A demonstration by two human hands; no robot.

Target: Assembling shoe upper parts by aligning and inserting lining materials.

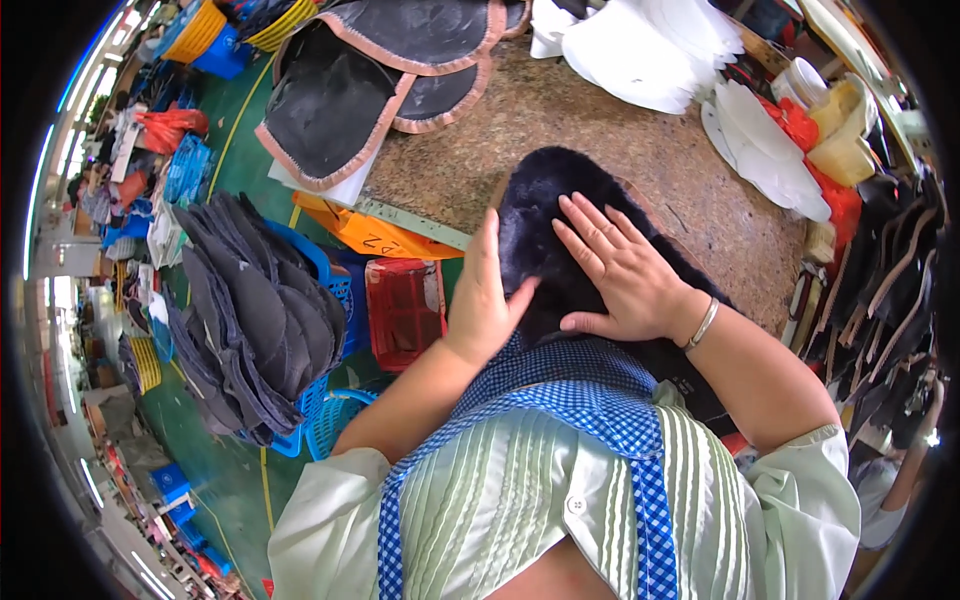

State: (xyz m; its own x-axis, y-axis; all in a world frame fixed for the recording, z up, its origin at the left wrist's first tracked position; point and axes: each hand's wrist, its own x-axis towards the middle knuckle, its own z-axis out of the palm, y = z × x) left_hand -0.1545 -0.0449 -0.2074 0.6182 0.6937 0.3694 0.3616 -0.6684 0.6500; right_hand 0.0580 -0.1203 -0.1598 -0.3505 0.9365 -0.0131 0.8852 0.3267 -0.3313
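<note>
A black furry pad [535, 190] with a rounded far end lies in front of me at the near edge of the worktable. My right hand [630, 270] rests flat on its plush face, fingers stretched out and spread. Along the pad's left edge stands my left hand [483, 305], open, with the fingers straight and the thumb apart, its tip at the fur. The pad's near end is partly hidden by my right arm and the blue checked apron [600, 390].
Black pieces with brown edging [325, 105] overlap at the table's far left; white shaped sheets [640, 50] lie at the back. To the left, dark pads [255, 310] fill a blue basket [320, 415] near a red crate [403, 310]. More dark edged pieces [890, 280] are piled at right.
</note>
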